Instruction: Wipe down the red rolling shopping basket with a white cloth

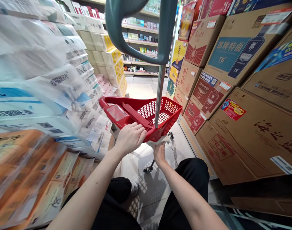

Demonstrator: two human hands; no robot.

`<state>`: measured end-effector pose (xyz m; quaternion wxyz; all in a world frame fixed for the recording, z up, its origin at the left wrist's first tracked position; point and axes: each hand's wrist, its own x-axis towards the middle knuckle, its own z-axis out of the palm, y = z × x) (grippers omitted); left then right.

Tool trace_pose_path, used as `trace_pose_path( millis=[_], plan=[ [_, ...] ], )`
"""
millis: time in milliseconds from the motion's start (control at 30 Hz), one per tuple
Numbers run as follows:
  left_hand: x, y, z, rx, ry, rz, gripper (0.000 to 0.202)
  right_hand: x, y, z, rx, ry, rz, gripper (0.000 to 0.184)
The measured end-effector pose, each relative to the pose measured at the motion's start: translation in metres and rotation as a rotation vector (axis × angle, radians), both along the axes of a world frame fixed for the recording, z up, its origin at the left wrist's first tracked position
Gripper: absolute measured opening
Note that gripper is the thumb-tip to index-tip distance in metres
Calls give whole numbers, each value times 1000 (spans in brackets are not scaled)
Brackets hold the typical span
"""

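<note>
A red plastic shopping basket (126, 108) with perforated walls is mounted on a wheeled trolley in front of me. My left hand (131, 136) is closed over its near rim, fingers curled onto the inside edge. Below the basket, my right hand (159, 153) presses a whitish cloth (165, 139) against the underside; its fingertips are partly hidden by the cloth and basket. A metal pole (159, 92) rises past the near side of the basket to a grey-green looped handle (138, 54), close to the camera. The basket looks empty inside.
Plastic-wrapped tissue packs (71, 86) are stacked high on the left. Cardboard cartons (244, 127) form a wall on the right. Shelves of small goods (141, 41) stand behind. A trolley caster (148, 169) rests on the tiled floor (146, 195) between my legs.
</note>
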<state>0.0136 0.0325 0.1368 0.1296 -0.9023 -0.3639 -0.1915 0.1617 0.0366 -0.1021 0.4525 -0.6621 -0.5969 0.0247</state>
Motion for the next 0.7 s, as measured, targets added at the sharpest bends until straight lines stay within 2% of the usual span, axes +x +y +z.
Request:
trace_pose_path(
  millis=[100,167,200,267,400,500,600,700],
  plan=[
    [4,-1,0,-16,-11,5,34,7,-1,-13,-77,88,-88,42],
    [7,-2,-1,-20,-21,14,33,12,-5,-8,-87,111,-62,42],
    [8,-3,-2,-18,-25,18,33,14,-9,0,-66,110,-33,43],
    [11,-3,-3,-5,-28,28,33,18,-15,25,10,107,9,42],
    [19,-7,-4,21,-38,48,32,21,-21,101,190,74,62,38],
    [26,-10,-4,27,-50,55,31,24,-10,152,195,38,151,33],
    [35,-15,-5,56,-63,85,30,34,11,179,182,97,250,38],
    [43,-19,-4,55,-75,100,29,47,29,182,149,144,323,41]
  ],
)
